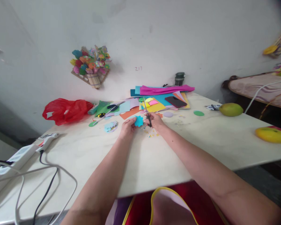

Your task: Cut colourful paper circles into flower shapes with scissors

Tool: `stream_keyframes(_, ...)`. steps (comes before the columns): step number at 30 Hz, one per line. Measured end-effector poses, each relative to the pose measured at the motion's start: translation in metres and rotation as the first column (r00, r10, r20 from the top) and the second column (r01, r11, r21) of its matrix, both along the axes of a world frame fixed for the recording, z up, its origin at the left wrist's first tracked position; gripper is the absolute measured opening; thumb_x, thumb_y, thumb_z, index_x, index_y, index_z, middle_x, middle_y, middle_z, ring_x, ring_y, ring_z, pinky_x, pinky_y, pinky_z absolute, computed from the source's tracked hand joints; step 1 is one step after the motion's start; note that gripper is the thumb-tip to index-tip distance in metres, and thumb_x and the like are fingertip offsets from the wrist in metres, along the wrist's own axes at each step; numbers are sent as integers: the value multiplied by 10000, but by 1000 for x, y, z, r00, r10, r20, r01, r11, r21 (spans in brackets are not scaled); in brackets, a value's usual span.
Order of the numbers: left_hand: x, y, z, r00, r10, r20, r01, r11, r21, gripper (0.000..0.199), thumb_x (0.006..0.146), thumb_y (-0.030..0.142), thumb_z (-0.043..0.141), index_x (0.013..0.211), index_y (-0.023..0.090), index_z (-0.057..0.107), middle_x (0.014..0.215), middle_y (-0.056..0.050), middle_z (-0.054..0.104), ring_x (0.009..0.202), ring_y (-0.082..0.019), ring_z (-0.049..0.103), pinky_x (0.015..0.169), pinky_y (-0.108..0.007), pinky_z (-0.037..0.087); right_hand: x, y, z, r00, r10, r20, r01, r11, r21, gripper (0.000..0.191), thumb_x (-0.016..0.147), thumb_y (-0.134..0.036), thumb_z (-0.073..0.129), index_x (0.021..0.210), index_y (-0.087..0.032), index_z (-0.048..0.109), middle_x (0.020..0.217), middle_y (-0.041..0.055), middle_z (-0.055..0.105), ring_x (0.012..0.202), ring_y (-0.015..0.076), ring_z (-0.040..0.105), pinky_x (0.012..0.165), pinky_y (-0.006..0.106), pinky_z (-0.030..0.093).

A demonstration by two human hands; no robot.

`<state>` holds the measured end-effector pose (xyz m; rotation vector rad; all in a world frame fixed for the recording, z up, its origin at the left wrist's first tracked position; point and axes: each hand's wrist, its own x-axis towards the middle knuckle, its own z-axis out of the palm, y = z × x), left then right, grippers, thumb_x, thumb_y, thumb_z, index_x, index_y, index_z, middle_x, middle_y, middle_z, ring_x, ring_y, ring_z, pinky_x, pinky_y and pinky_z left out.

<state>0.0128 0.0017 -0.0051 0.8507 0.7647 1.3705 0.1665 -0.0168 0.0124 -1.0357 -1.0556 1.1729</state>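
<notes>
My left hand (129, 125) pinches a bright blue paper flower (138, 121) with a scalloped edge, held just above the table. To its right, my right hand (156, 121) is closed around scissors (149, 118); their blades point up and away, apart from the flower. Small coloured paper scraps (151, 135) lie under and between the hands. Left of my left hand is a pile of pale cut paper shapes (110, 126). A lilac paper disc (168, 114) rests beyond my right hand.
Coloured paper sheets (162, 100) and a dark phone (175, 102) cover the table's back. A second pair of scissors (112, 107) and a red plastic bag (66, 111) lie back left. Power strips (18, 159) with cables occupy the left side; mangoes (230, 109) sit right.
</notes>
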Motion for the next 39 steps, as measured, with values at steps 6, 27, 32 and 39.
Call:
stream_keyframes(6,2,-5,5,1000,7,-25,-8,999,-44,155,627,171,827,719,115,715,684,-51,714,622,-175,651,641,-312,559,1,7,-3,996,-87,-5,87,993,77,364,526,-159,733,851,-198,575,499,-109,537,447,95,508,471,215,402)
stream_keyframes(27,-1,-6,5,998,0,-55,0,1000,-15,166,719,196,828,736,116,684,657,-43,700,596,-149,665,703,-304,587,10,7,-2,992,-109,-63,108,994,-24,428,557,-232,822,891,-200,557,570,-53,612,435,121,580,330,161,248)
stream_keyframes(32,-1,-5,3,999,0,-36,0,1000,-7,171,711,200,832,732,120,683,659,-45,704,598,-152,667,686,-298,582,6,4,-1,998,-66,-6,66,998,-22,375,559,-133,738,901,-183,595,550,-62,595,438,111,564,341,161,250)
stream_keyframes(39,-2,-5,1,999,-11,-36,11,1000,-4,193,687,210,844,738,118,682,659,-42,695,607,-157,665,719,-319,585,4,3,2,992,-122,41,121,992,20,343,557,-110,677,882,-185,596,528,-73,569,452,105,538,398,177,331)
